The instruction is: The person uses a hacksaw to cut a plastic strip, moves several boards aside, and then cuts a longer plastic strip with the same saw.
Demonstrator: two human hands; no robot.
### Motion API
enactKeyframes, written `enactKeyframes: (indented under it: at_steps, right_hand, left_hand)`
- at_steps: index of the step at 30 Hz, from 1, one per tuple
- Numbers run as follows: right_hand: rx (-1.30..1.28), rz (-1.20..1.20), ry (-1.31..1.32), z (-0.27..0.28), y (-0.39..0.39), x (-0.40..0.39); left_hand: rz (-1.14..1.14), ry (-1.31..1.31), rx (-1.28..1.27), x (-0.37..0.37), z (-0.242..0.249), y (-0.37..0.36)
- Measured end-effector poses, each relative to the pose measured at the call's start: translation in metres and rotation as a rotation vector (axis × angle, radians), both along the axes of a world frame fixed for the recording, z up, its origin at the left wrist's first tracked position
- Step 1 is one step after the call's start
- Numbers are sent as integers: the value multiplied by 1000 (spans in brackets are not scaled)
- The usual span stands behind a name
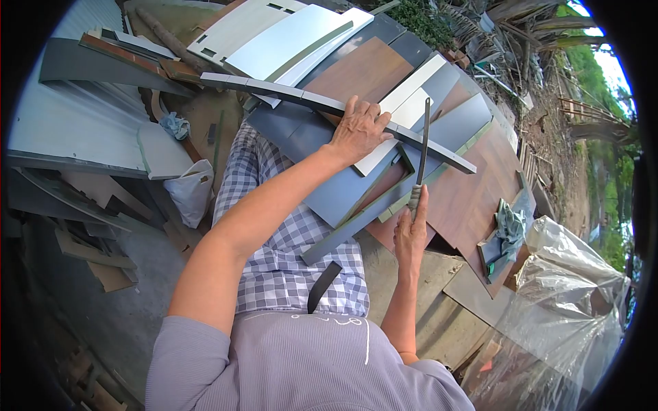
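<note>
My left hand is closed over a long, narrow dark board strip with a pale edge. The strip lies aslant across a pile of panels, above my knees. In my right hand is a long, narrow metal blade with a grey wrapped handle, pointing away from me. Its upper part overlaps the strip in this view, to the right of my left hand. Beneath the strip are a white board, a brown wood-grain panel and blue-grey panels. A shorter grey strip leans against my checked trousers.
Large wood-grain panels extend right, with a crumpled green cloth on them. Clear plastic sheeting drapes at the lower right. White panels are stacked behind. A white bag and board offcuts lie to the left.
</note>
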State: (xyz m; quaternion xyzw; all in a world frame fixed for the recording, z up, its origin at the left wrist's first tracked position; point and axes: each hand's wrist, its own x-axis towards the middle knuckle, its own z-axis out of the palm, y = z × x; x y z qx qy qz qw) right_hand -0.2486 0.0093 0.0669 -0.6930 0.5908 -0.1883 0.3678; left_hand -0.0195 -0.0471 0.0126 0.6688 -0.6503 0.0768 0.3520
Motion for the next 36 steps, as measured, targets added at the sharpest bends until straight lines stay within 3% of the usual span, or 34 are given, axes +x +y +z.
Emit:
enactKeyframes:
  at_steps: [8, 18, 28, 32, 36]
  right_hand:
    - [72, -114, -130, 5, 7, 1]
    - [91, -86, -178, -2, 14, 4]
    - [-91, -3, -2, -9, -29, 19]
    - [46, -37, 69, 13, -28, 33]
    - [134, -63, 27, 9, 20, 7]
  left_hand:
    - [39, 84, -49, -60, 6, -27]
    - [76, 17, -60, -59, 4, -32]
    - [81, 39, -42, -59, 7, -31]
    - [81, 21, -4, -59, 7, -30]
    - [69, 16, 25, -58, 8, -31]
